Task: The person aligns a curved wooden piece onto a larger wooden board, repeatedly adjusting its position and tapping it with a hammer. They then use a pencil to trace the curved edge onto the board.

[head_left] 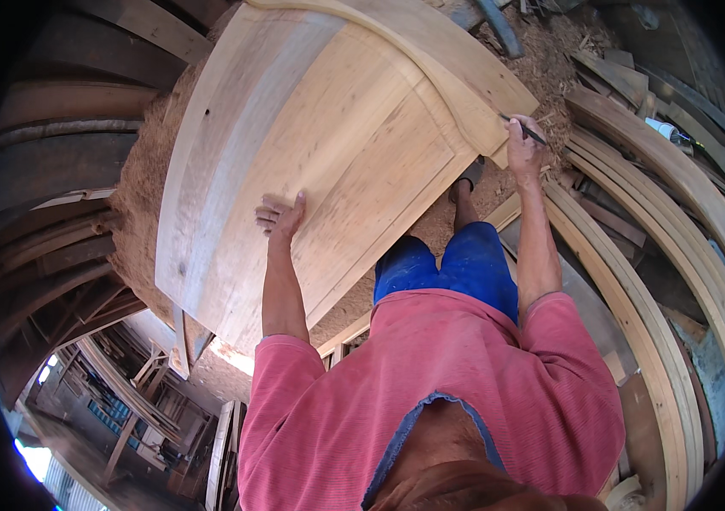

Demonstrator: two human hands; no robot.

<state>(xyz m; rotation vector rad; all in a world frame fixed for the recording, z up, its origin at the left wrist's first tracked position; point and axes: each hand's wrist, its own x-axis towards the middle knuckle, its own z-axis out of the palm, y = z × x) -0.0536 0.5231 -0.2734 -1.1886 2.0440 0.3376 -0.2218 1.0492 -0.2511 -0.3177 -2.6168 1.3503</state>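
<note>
Hands: 2 | left hand (281, 217) spread flat on 1 door panel (328, 145) | right hand (522, 145) gripping 1 pencil (526, 130)

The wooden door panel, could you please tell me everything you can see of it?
The door panel is pale, unfinished wood, with an arched top rail, a recessed centre panel and a greyer stile along one side. It stands tilted on a floor of sawdust. The left hand lies flat on its face; the right hand rests at its arched edge, holding a thin dark tool, perhaps a pencil. Curved wooden strips lie beside it.
</note>
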